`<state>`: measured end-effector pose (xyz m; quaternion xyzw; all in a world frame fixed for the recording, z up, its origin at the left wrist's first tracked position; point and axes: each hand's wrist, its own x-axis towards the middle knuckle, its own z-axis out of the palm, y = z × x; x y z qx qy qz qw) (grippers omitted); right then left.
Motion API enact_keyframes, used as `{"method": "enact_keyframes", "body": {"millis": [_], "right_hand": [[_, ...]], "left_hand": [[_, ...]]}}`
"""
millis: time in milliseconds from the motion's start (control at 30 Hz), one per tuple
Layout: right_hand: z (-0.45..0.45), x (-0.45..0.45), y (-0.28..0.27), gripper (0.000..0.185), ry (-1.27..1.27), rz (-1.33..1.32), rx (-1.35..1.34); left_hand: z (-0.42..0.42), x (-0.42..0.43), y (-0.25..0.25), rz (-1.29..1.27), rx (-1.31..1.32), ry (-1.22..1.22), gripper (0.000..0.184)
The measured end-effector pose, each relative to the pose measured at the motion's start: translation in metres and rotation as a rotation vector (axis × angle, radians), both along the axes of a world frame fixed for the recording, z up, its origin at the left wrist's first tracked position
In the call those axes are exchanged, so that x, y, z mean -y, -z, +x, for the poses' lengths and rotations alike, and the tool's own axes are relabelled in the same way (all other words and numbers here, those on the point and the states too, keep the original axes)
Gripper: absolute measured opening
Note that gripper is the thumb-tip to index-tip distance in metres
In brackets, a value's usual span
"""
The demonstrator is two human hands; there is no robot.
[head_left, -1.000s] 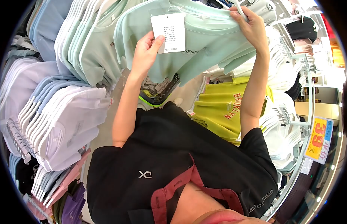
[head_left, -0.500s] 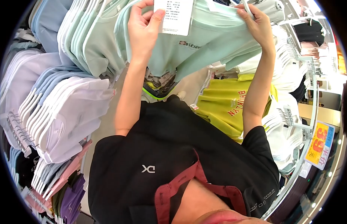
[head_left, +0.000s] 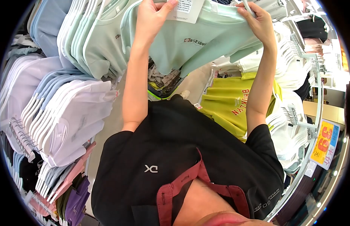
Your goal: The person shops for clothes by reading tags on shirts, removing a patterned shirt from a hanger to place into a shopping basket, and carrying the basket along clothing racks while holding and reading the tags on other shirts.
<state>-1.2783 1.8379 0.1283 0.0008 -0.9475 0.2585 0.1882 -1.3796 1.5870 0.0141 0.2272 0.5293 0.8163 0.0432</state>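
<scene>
A pale mint T-shirt [head_left: 216,41] with small dark lettering hangs at the top centre. My left hand [head_left: 152,19] pinches a white paper tag [head_left: 187,10] at its lower left edge, in front of the shirt. My right hand [head_left: 258,24] is closed around the white hanger [head_left: 247,6] at the shirt's upper right. The tag's upper part is cut off by the frame's top edge.
Mint shirts [head_left: 103,45] and white shirts [head_left: 75,116] hang on the left. Yellow-green shirts [head_left: 227,100] hang on the right, near more white garments [head_left: 288,128]. A black basket [head_left: 165,84] lies beyond my torso. A price sign [head_left: 325,145] stands far right.
The tag and my left hand have moved up in the view, and the tag is now partly out of frame. My right hand stays on the hanger.
</scene>
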Motion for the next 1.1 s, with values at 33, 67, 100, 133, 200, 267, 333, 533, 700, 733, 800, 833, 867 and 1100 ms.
{"method": "enact_keyframes", "body": {"millis": [33, 67, 100, 133, 200, 267, 333, 533, 700, 733, 800, 833, 867, 1100], "right_hand": [[-0.001, -0.001, 0.000, 0.014, 0.000, 0.001, 0.000], [0.000, -0.002, -0.001, 0.014, 0.002, -0.004, 0.004], [0.000, -0.004, 0.000, 0.015, 0.004, -0.008, 0.009], [0.000, -0.006, 0.001, 0.015, 0.007, -0.008, 0.011], [-0.001, -0.013, 0.005, 0.015, -0.015, 0.022, 0.026], [-0.002, -0.013, 0.010, 0.016, -0.001, 0.045, 0.043], [-0.004, -0.014, 0.017, 0.017, 0.014, 0.069, 0.061], [-0.007, -0.026, 0.045, 0.019, -0.020, -0.002, 0.073], [0.007, -0.022, 0.057, 0.024, 0.055, 0.102, -0.056], [0.011, -0.021, 0.062, 0.024, 0.061, 0.098, -0.054], [0.021, -0.021, 0.078, 0.026, 0.128, -0.056, -0.125], [0.025, -0.023, 0.084, 0.026, 0.135, -0.063, -0.121], [0.031, -0.026, 0.090, 0.024, 0.212, -0.115, -0.066], [0.055, -0.050, 0.100, 0.013, 0.252, -0.336, -0.224]], "left_hand": [[-0.001, -0.002, 0.003, -0.022, -0.005, -0.023, 0.038], [-0.001, -0.005, 0.005, -0.044, -0.009, -0.045, 0.037], [0.001, -0.007, 0.003, -0.043, -0.008, -0.043, 0.037], [0.004, -0.009, 0.001, -0.053, -0.004, -0.077, 0.032], [0.004, -0.010, 0.006, -0.065, 0.002, -0.108, 0.028], [-0.004, -0.008, 0.024, -0.048, 0.074, -0.022, 0.033], [0.002, -0.010, 0.019, -0.016, 0.123, -0.044, 0.033], [0.008, -0.007, 0.019, -0.067, 0.157, -0.136, 0.031], [0.021, -0.012, 0.008, -0.006, 0.150, -0.202, 0.029], [0.024, -0.012, 0.004, 0.011, 0.144, -0.203, 0.028], [0.028, -0.009, 0.000, 0.017, 0.142, -0.198, 0.026], [0.029, -0.006, -0.001, -0.038, 0.110, -0.155, 0.022], [0.031, -0.005, -0.002, -0.093, 0.080, -0.110, 0.018], [0.034, -0.019, -0.014, -0.053, 0.042, 0.031, 0.014]]}}
